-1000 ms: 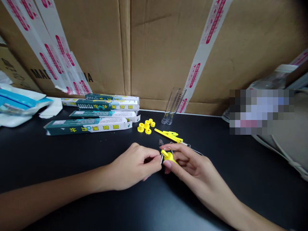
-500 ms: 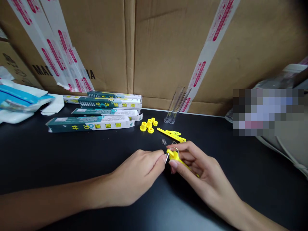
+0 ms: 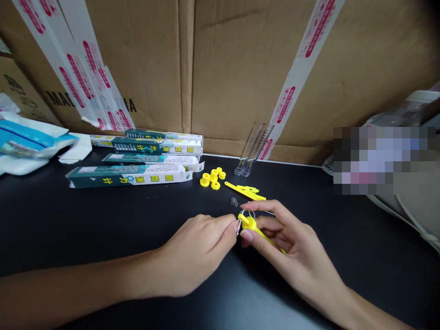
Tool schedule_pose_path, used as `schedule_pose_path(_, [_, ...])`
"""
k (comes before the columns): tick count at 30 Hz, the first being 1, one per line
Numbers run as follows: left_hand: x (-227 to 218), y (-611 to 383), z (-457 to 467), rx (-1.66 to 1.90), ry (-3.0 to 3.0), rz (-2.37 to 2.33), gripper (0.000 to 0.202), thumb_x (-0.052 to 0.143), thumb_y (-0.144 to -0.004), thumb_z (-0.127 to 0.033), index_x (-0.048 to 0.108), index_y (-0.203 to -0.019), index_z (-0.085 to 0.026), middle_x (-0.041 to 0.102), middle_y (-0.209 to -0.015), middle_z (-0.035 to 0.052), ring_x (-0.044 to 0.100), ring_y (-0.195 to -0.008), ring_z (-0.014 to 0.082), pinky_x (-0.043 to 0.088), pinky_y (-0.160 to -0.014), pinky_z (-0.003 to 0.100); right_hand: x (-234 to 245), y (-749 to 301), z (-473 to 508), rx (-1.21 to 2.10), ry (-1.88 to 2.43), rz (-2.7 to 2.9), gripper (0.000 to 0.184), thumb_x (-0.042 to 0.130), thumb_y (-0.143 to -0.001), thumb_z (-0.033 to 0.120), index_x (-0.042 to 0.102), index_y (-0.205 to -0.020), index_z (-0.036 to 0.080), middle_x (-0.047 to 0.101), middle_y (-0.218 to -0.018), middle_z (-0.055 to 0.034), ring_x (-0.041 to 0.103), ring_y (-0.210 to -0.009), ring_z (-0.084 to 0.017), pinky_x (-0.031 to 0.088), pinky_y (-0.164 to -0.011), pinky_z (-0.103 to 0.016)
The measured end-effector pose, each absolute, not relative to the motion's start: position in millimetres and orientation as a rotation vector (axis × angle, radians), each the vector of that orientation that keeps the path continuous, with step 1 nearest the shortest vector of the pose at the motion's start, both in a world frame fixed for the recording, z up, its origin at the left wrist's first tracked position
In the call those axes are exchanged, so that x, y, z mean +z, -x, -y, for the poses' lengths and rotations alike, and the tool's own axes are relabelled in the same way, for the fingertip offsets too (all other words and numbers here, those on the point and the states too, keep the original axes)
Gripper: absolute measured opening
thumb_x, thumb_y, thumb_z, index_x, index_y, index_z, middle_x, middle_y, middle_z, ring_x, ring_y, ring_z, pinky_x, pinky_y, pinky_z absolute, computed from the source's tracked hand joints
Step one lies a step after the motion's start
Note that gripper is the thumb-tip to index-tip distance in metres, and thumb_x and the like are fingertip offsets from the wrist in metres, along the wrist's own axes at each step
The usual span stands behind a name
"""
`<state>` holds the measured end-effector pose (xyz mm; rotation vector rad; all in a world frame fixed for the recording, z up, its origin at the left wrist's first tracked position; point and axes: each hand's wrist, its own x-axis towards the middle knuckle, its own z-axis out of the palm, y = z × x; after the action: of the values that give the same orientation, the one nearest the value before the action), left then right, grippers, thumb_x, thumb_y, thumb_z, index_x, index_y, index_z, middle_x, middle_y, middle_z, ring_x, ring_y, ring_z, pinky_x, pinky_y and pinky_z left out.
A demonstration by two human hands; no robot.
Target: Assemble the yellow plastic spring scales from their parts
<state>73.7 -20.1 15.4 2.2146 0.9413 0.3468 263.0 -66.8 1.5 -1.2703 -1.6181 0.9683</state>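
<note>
My left hand (image 3: 202, 254) is closed, thumb and forefinger pinching the end of a thin metal wire hook (image 3: 239, 223). The wire passes at the looped end of a yellow plastic rod with a round cap (image 3: 249, 223). My right hand (image 3: 285, 243) grips this yellow rod between thumb and fingers, its forefinger touching the curved wire from above. The rod's lower end runs into the right palm, partly hidden by the fingers. Just beyond my hands lie small coiled springs (image 3: 234, 201) and several flat yellow plastic rods (image 3: 244, 190).
Several yellow caps (image 3: 205, 180) stand farther back. Clear plastic tubes (image 3: 248, 156) stand upright near the cardboard box (image 3: 223, 82). Long printed boxes (image 3: 129, 176) lie at left, beside a blue-and-white package (image 3: 30, 140). A pale bag (image 3: 405, 211) sits at right on the black table (image 3: 113, 229).
My right forefinger has shifted slightly on the wire, and the wire loop has turned a little beside the yellow cap. Both hands otherwise keep nearly the same place.
</note>
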Motion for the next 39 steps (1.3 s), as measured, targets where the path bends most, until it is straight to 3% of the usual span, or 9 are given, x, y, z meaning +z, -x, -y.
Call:
schedule_pose_path(9, [17, -74, 25, 0.378, -2.226, -0.899, 0.037, 0.020, -0.104, -0.028, 0.039, -0.072, -0.022, 0.046, -0.066, -0.0037, 0.043, -0.062, 0.0158, 0.031, -0.065, 0.030, -5, -263, 65, 0.946, 1.145, 1.574, 0.017, 0.066, -0.093, 0.023, 0.057, -0.108, 0.024, 0.074, -0.077, 0.0009, 0.071, -0.066, -0.011, 0.058, -0.061, -0.017])
schedule_pose_path(26, [23, -72, 26, 0.372, -2.214, -0.926, 0.039, 0.021, -0.104, -0.028, 0.040, -0.070, -0.022, 0.048, -0.065, -0.0030, 0.042, -0.062, 0.0157, 0.031, -0.062, 0.030, -6, -266, 64, 0.871, 1.148, 1.559, 0.019, 0.073, -0.087, 0.025, 0.055, -0.083, 0.024, 0.066, -0.074, 0.0027, 0.063, -0.058, -0.010, 0.053, -0.055, -0.019])
schedule_pose_path(30, [25, -73, 27, 0.359, -2.212, -0.957, 0.039, 0.022, -0.104, -0.027, 0.041, -0.070, -0.022, 0.049, -0.065, -0.0028, 0.044, -0.063, 0.0160, 0.032, -0.062, 0.030, -7, -266, 66, 0.858, 1.181, 1.626, 0.014, 0.068, -0.091, 0.027, 0.054, -0.093, 0.025, 0.067, -0.072, 0.0025, 0.063, -0.057, -0.012, 0.051, -0.052, -0.021])
schedule_pose_path(33, [26, -74, 28, 0.356, -2.201, -0.951, 0.039, 0.023, -0.104, -0.027, 0.042, -0.070, -0.022, 0.051, -0.065, -0.0028, 0.046, -0.064, 0.0158, 0.034, -0.064, 0.030, -5, -265, 69, 0.792, 1.262, 1.689, 0.019, 0.063, -0.095, 0.032, 0.053, -0.109, 0.025, 0.065, -0.066, 0.0027, 0.059, -0.052, -0.013, 0.040, -0.042, -0.022])
schedule_pose_path(39, [25, -73, 30, 0.377, -2.204, -0.909, 0.040, 0.021, -0.104, -0.029, 0.041, -0.070, -0.022, 0.051, -0.066, -0.0021, 0.046, -0.063, 0.0166, 0.035, -0.064, 0.031, 1, -260, 74, 0.647, 1.332, 1.737, 0.027, 0.056, -0.097, 0.034, 0.050, -0.123, 0.026, 0.057, -0.058, 0.0065, 0.035, -0.037, -0.009, 0.021, -0.037, -0.025])
